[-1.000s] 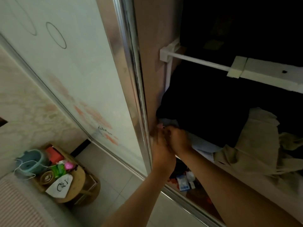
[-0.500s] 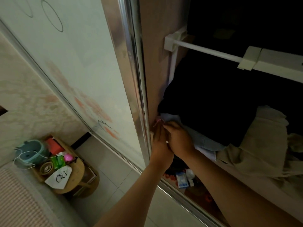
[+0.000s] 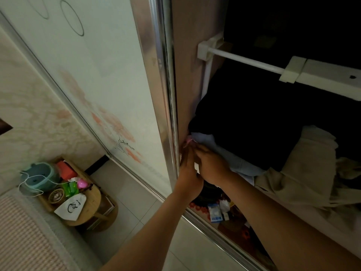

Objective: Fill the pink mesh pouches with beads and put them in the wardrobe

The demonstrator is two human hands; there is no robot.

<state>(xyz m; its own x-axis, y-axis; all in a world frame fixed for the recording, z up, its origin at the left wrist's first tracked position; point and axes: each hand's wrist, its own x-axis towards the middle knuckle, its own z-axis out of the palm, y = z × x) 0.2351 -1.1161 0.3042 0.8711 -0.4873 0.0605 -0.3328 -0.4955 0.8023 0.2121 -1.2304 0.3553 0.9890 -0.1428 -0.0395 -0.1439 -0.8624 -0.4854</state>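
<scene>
Lower left: small round wooden counter (image 3: 91, 200) with clutter, on tiled floor (image 3: 136, 192). Frosted sliding door (image 3: 109, 85) is open, giving access to the wardrobe (image 3: 185, 75). Left hand (image 3: 188, 173) and right hand (image 3: 212, 165) meet at its inner side wall, fingertips at the pink mesh pouch (image 3: 188, 141), probably hanging or tucking it there. Grip is hidden, so pinch or mere touch can't be told. Right: dark clothes (image 3: 254, 124), beige garment (image 3: 302, 163), white rail (image 3: 244, 59).

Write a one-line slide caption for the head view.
The left hand and right hand meet at a pink mesh pouch by the wardrobe wall, beside dark clothes.
</scene>
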